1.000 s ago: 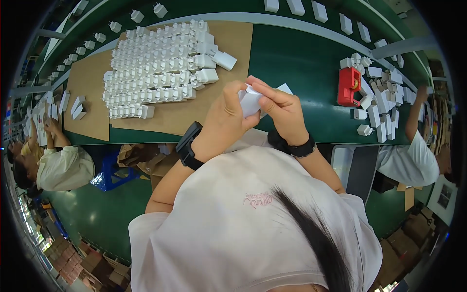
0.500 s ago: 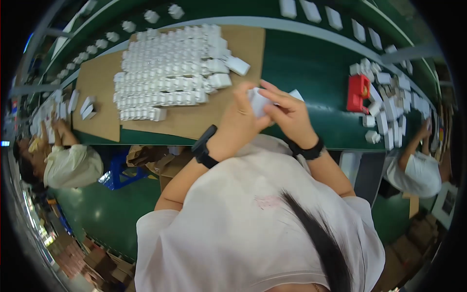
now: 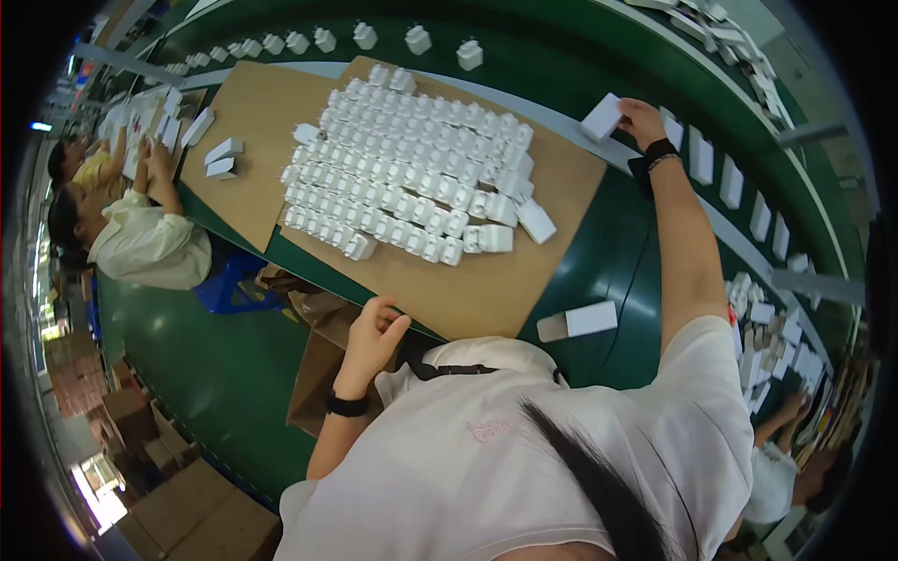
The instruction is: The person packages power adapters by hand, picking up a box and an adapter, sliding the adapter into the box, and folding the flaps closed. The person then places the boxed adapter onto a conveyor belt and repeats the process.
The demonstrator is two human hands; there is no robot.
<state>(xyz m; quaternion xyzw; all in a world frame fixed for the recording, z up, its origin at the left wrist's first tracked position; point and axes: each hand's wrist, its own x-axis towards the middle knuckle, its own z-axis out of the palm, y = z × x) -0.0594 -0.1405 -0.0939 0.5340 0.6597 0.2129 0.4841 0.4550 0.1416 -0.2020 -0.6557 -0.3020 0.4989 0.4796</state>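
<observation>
My right hand (image 3: pixel 644 123) reaches far forward over the green belt beyond the table and grips a white box (image 3: pixel 601 117) by its right end. Near the table's front edge, my left hand (image 3: pixel 372 335) hangs with loosely bent fingers apart and nothing in them. Ahead of it, rows of small white blocks with plug-like ends (image 3: pixel 402 178) cover a brown cardboard sheet (image 3: pixel 552 271). A white carton (image 3: pixel 591 319) with an open flap lies on the green tabletop, right of the sheet. Another white box (image 3: pixel 536 222) rests against the right edge of the rows.
White boxes (image 3: pixel 701 157) stand spaced along the belt (image 3: pixel 552 70) at right, and white blocks (image 3: pixel 418 39) at left. A second cardboard sheet (image 3: pixel 248 122) bears two boxes. Co-workers sit at both sides. A blue stool (image 3: pixel 234 285) and brown cartons (image 3: pixel 313 374) are below.
My hands have parted: the right went forward to the belt with a white box, the left drew back to the table edge. The view has turned, and the open-flapped carton now shows.
</observation>
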